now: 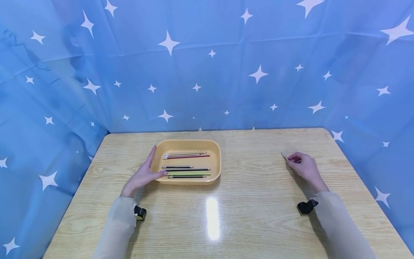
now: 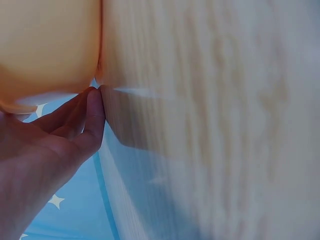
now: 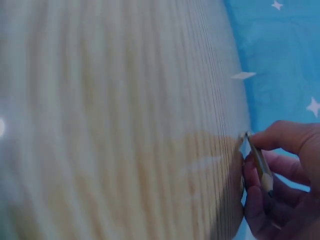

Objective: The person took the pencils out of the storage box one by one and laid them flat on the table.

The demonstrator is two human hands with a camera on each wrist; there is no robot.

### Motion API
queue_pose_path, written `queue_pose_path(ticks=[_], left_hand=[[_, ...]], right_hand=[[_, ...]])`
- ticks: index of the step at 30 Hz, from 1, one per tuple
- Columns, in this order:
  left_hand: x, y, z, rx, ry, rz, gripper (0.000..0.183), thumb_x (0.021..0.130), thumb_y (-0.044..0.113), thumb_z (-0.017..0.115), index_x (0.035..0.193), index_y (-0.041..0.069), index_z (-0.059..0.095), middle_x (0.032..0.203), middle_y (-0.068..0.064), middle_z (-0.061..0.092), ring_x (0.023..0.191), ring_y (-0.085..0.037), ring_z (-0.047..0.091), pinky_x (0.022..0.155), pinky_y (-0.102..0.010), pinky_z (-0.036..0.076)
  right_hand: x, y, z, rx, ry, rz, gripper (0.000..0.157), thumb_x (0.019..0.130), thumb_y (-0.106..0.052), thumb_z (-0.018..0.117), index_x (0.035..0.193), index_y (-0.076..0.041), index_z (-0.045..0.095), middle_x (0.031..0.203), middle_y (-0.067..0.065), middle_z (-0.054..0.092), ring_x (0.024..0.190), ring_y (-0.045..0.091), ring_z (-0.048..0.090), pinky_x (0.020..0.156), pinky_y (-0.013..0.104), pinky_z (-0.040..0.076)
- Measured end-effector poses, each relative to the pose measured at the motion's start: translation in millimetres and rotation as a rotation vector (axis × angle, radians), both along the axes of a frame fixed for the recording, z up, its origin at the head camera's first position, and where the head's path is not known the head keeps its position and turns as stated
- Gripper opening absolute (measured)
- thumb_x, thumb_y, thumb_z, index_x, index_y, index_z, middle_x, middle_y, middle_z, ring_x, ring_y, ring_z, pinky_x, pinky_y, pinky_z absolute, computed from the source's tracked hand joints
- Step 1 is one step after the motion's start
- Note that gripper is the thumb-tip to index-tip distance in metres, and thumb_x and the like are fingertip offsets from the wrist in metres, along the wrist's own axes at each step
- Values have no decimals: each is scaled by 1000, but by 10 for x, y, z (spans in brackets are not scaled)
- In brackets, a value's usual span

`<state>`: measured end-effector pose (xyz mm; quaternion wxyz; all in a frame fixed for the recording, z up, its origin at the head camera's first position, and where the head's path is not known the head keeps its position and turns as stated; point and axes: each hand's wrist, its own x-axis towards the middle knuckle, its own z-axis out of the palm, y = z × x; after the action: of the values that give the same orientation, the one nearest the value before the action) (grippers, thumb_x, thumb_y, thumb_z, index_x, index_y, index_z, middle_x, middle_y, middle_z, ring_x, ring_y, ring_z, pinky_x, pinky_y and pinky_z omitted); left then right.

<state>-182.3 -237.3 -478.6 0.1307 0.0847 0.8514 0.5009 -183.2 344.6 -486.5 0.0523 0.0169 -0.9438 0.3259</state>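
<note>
On the left of the table, a yellow-orange plastic tray (image 1: 218, 162) holds several pencils, among them a red pencil (image 1: 191, 156), a green pencil (image 1: 191, 174) and a few black ones. My left hand (image 1: 143, 175) grips the tray's left end, thumb over the near rim and fingers along the outer wall. The left wrist view shows these fingers (image 2: 94, 107) low against the tray's side, close to the tabletop. Far to the right, my right hand (image 1: 303, 166) pinches a pencil (image 3: 261, 167) between thumb and fingers, low over the wood. Its sharpened end shows in the right wrist view.
The light wooden table (image 1: 252, 201) has rounded far corners. A blue curtain (image 1: 207, 72) with white stars hangs right behind its far edge and along both sides. A bright light reflection (image 1: 212, 217) lies on the near middle of the tabletop.
</note>
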Motion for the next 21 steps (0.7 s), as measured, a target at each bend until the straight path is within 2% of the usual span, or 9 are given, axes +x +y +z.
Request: queue_pose_path(ticks=[10, 21], left_hand=[[6, 2, 11, -12, 7, -1, 111, 83, 33, 76, 156, 24, -7, 160, -15, 2, 141, -43, 9, 107, -64, 14], [-5, -10, 1, -24, 9, 1, 110, 84, 32, 76, 156, 28, -7, 160, -15, 4, 142, -43, 9, 107, -63, 13]], right_hand=[[35, 52, -24, 21, -18, -8, 22, 93, -16, 65, 98, 6, 64, 81, 13, 63, 61, 17, 53, 48, 28, 43], [43, 12, 27, 60, -52, 8, 22, 92, -16, 64, 99, 5, 61, 78, 10, 60, 63, 19, 51, 53, 31, 40]])
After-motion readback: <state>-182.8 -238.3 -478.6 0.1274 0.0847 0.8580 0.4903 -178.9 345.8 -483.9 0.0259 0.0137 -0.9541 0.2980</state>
